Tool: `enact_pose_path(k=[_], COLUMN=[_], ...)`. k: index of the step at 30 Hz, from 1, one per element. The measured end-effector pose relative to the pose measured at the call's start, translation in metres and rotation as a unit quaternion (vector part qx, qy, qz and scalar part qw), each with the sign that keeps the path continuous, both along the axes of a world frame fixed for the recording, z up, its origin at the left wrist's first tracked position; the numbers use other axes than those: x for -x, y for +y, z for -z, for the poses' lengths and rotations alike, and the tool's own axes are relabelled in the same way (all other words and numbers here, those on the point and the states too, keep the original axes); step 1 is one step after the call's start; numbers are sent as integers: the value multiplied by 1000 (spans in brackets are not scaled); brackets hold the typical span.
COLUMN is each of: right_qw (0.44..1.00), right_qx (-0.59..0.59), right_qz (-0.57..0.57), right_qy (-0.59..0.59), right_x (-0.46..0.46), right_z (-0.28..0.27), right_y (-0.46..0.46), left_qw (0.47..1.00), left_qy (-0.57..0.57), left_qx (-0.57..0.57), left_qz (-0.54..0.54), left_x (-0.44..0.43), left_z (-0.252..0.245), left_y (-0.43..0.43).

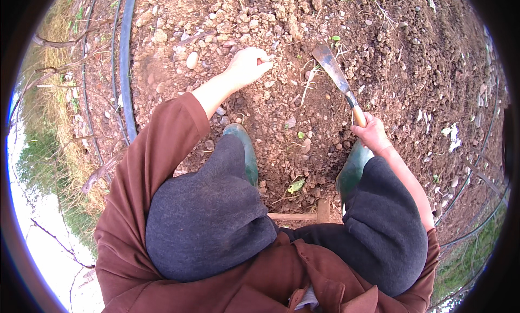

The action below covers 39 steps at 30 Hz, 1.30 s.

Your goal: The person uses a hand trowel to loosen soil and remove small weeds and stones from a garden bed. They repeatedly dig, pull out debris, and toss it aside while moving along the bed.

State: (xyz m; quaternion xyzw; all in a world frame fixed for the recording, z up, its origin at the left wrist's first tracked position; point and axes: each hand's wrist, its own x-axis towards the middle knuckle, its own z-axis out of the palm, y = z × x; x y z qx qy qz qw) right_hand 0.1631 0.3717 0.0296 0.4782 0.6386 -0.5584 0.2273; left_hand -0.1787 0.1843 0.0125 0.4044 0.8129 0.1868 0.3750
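Note:
My left hand hovers over stony brown soil, thumb and fingers pinched together. A small pale spot shows at its fingertips, too small to tell whether it is something held. In my right hand is the wooden handle of a narrow trowel-like digging tool. Its long, flat, worn steel blade points away from me and to the left, over the soil. Beside the blade lies an uprooted plant with pale stringy roots.
Green rubber boots stand on either side of the soil patch. Beneath me is part of a wooden seat frame. Dark irrigation hoses run along the left, near bare woody branches. A thin tube curves along the right.

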Motion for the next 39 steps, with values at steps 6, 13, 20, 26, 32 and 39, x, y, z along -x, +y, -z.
enact_pose_path(k=[6,13,20,26,32,39], right_qw=[1000,998,993,992,989,997], right_qx=[-11,-13,3,-10,-30,-39], right_qz=[16,66,114,128,144,63], right_qy=[-6,15,23,9,17,-17], right_x=[-5,-18,-36,-43,-39,-21], right_z=[-5,-8,-9,-7,-4,-15], right_y=[3,7,14,16,21,32], left_qw=[995,954,916,922,953,954], left_qy=[78,187,267,266,210,149], left_qx=[-47,-91,-80,-67,-78,-164], left_qz=[51,216,289,274,203,202], left_x=[-13,-19,-22,-22,-25,-39], left_z=[0,17,40,44,34,3], left_y=[19,58,82,86,83,64])
